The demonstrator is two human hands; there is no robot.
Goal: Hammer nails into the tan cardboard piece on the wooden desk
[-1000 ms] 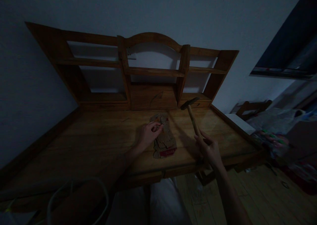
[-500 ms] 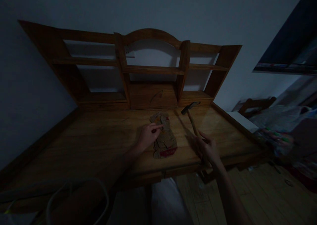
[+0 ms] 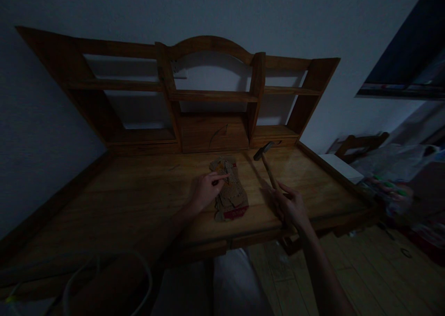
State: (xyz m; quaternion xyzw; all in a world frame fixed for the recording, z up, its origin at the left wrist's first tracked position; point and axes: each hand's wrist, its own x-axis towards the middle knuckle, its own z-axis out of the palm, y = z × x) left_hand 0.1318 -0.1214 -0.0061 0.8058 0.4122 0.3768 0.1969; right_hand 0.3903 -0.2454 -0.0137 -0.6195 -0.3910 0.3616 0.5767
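Observation:
A hammer (image 3: 269, 170) with a dark head and a wooden handle is in my right hand (image 3: 291, 207). My fingers are closed round the handle, and the head is raised above the desk to the right. A torn piece of brown cardboard (image 3: 232, 195) with a red printed edge lies on the desk in front of me. Over its left side is my left hand (image 3: 207, 190), index finger stretched out across the cardboard and the other fingers partly curled. Small dark marks show near that fingertip, too dim to make out.
The wooden desk (image 3: 149, 181) has a shelf unit (image 3: 215, 96) along its back, against the wall. Raised edges run along the desk's sides. To the right are a white surface (image 3: 342, 167), a wooden chair back (image 3: 361, 146) and plastic bags (image 3: 403, 163). A pale cable loop crosses the lower left.
The view has shifted slightly. My left hand stays over the cardboard with its index finger out, and my right hand still holds the hammer raised in nearly the same place.

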